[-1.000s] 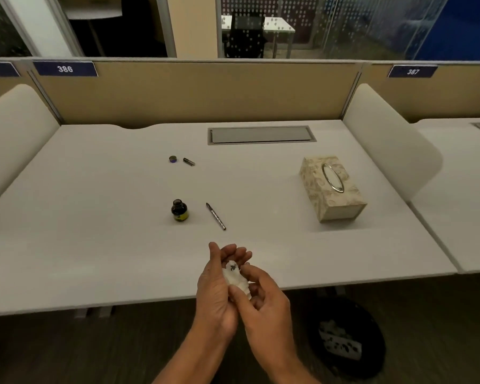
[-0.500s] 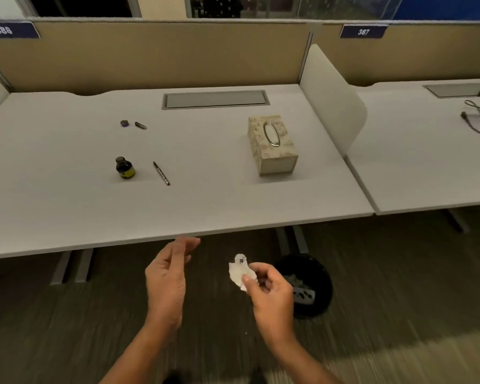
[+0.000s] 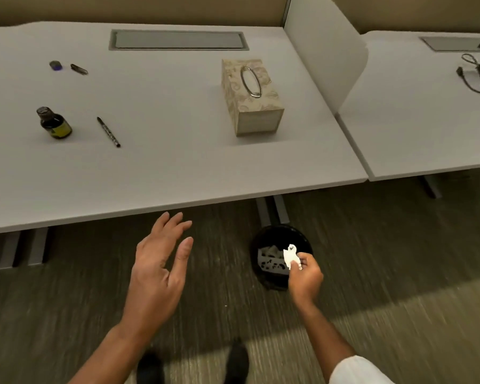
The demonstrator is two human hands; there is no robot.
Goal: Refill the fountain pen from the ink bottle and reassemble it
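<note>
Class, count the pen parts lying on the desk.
2. A long part lies right of the ink bottle; a short part lies farther back, beside a small cap. None seems hidden.

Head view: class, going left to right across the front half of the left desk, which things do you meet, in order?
ink bottle → pen → tissue box → divider

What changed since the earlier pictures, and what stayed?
The left hand let go of the tissue and opened. The right hand, pinching it alone, carried it rightward and down over the bin. Ink bottle, pen and tissue box stayed on the desk.
</note>
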